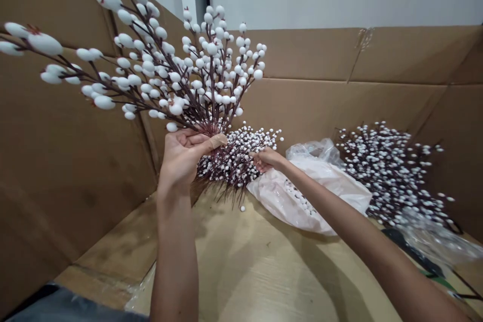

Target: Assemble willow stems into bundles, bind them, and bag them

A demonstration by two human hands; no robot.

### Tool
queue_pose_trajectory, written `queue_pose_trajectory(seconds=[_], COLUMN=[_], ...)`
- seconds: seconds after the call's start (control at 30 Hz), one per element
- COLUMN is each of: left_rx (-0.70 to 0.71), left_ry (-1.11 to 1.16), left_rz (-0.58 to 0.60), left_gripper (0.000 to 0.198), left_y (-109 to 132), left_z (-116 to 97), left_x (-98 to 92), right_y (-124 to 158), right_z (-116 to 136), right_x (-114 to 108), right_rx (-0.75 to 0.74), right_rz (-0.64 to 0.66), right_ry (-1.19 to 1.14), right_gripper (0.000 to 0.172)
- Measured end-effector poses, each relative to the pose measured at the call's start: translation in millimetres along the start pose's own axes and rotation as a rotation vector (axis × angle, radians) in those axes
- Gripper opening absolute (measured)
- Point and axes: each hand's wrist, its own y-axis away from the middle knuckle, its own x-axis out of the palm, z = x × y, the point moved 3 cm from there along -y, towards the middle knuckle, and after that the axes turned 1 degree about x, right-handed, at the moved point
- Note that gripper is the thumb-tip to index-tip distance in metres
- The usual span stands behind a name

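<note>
My left hand [184, 153] is raised and closed around the lower stems of a bunch of artificial berry stems [166, 75]. The bunch fans upward and to the left, with white berries on dark brown twigs. Behind and below it, a pile of similar berry stems [237, 161] lies on the table, stem ends toward me. My right hand [267, 159] reaches to the right side of this pile with its fingers curled in. Whatever is between those fingers is too small to make out.
A white plastic bag [328, 181] with berries inside lies beneath my right forearm. Another heap of berry stems [388, 171] is at the right, near clear plastic wrap [437, 241]. Cardboard walls [302, 55] enclose the wooden tabletop [241, 261]. One loose berry [242, 208] rests there.
</note>
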Motion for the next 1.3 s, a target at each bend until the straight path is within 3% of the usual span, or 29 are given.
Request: queue_pose_trajectory(seconds=[0.23,0.43,0.57,0.7,0.87,1.0,1.1,1.3], left_rx=[0.006,-0.017,0.003,-0.005,-0.019,-0.005,-0.022,-0.094], left_ry=[0.034,0.003,0.001,0.0,0.0,0.014,0.006,0.002], left_rz=[0.023,0.024,0.004,0.008,0.027,0.006,0.0,0.06], left_gripper=[0.024,0.024,0.025,0.026,0.026,0.027,0.027,0.025], left_y=[0.3,0.4,-0.3,0.2,0.1,-0.2,-0.2,-0.9], left_z=[-0.4,-0.4,-1.2,-1.9,0.0,0.1,0.2,3.7], left_x=[3.1,4.7,5.3,5.9,5.2,3.7,4.2,11.7], right_y=[5.2,-18.9,-28.5,-28.2,-19.9,-2.8,19.5,98.1], right_z=[-24.6,-16.9,-13.3,-13.9,-6.7,8.3,25.7,64.0], right_x=[-1.0,8.4,9.5,12.2,11.7,-4.6,-22.8,-47.1], right_rx=[-0.026,-0.071,-0.073,-0.056,-0.125,-0.29,-0.439,-0.722], right_rz=[-0.141,-0.253,-0.255,-0.228,-0.288,-0.284,-0.245,-0.131], right_ry=[-0.132,-0.352,-0.422,-0.453,-0.505,-0.551,-0.581,-0.566], right_gripper=[0.027,0.032,0.032,0.031,0.03,0.021,0.004,0.015])
